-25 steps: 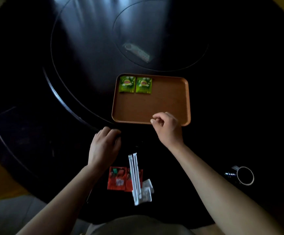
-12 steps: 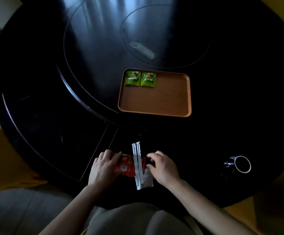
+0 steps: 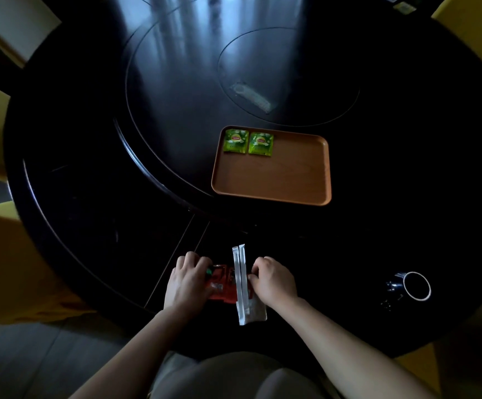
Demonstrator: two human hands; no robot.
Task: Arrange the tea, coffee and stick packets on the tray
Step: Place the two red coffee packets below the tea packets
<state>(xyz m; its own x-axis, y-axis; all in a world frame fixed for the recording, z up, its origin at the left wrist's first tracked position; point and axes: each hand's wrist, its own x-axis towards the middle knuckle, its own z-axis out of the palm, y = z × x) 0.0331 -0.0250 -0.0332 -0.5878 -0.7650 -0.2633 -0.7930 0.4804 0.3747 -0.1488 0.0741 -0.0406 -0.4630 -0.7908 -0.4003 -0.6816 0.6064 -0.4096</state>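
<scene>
Both hands [image 3: 189,280] grasping red packets [image 3: 219,286] (near table edge); tray [image 3: 274,180] mostly bare.

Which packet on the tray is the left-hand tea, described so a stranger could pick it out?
Find the brown tray on the dark round table. Two green tea packets lie side by side in its far left corner. The wanted one is the left packet, nearest the tray's left rim; the right packet lies towards the bare middle.

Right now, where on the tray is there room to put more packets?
The tray is bare except for its far-left corner, where two green tea packets lie side by side. All the room right of them and along the near rim is free. The near table edge is crowded: both hands on the packets.
</scene>
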